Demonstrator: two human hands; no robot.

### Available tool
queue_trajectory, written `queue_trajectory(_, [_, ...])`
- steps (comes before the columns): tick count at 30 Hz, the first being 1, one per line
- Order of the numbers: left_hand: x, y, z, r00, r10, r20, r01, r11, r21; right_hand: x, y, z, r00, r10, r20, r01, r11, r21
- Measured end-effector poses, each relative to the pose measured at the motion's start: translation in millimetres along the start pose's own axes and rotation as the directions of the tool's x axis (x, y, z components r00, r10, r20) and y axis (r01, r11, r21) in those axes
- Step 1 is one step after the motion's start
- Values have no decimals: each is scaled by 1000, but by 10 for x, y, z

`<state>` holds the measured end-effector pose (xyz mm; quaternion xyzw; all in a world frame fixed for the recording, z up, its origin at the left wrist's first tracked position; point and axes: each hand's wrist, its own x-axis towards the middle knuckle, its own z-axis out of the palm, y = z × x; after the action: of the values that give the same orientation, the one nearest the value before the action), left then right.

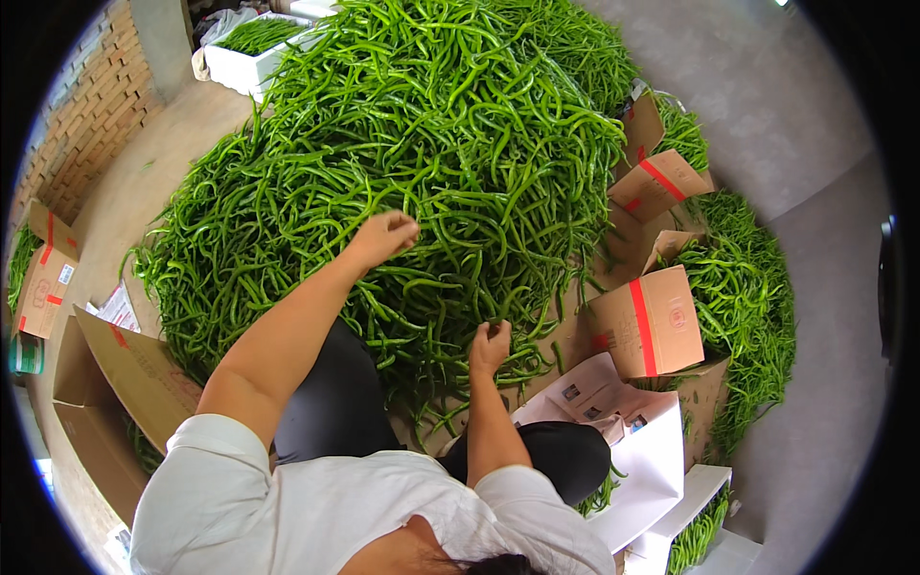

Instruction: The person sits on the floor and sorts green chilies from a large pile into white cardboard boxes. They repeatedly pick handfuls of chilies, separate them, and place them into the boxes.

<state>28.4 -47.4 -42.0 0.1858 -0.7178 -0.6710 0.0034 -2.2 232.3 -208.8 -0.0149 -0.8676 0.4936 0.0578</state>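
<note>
A large heap of long green chili peppers spreads before me on the floor. Over the middle of it hangs my left hand, its fingers curled in and no pepper showing in them. My right hand is lower down, at the heap's near right edge. Its thumb and fingertips come close together among the peppers; whether they pinch one is unclear. My knees in black trousers flank the near edge of the heap, where loose peppers are scattered between them.
On the right stand cardboard boxes with red tape, a paper-lined white box holding some peppers and a foam box. Another pepper heap lies beyond. An open carton is at left; a foam box stands near the brick wall.
</note>
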Motion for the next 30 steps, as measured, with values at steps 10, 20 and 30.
queue_trajectory(10, [157, 61, 397, 922, -134, 362, 310, 817, -486, 24, -1853, -201, 635, -773, -10, 747, 611, 262])
queue_trajectory(20, [288, 24, 176, 992, -124, -22, 96, 859, -502, 1874, -1596, 396, 987, -134, -93, 147, 978, 145])
queue_trajectory(30, [323, -8, 192, 992, -113, 52, 124, 845, -520, 1917, -1326, 633, 942, 1, 336, -172, 860, 480])
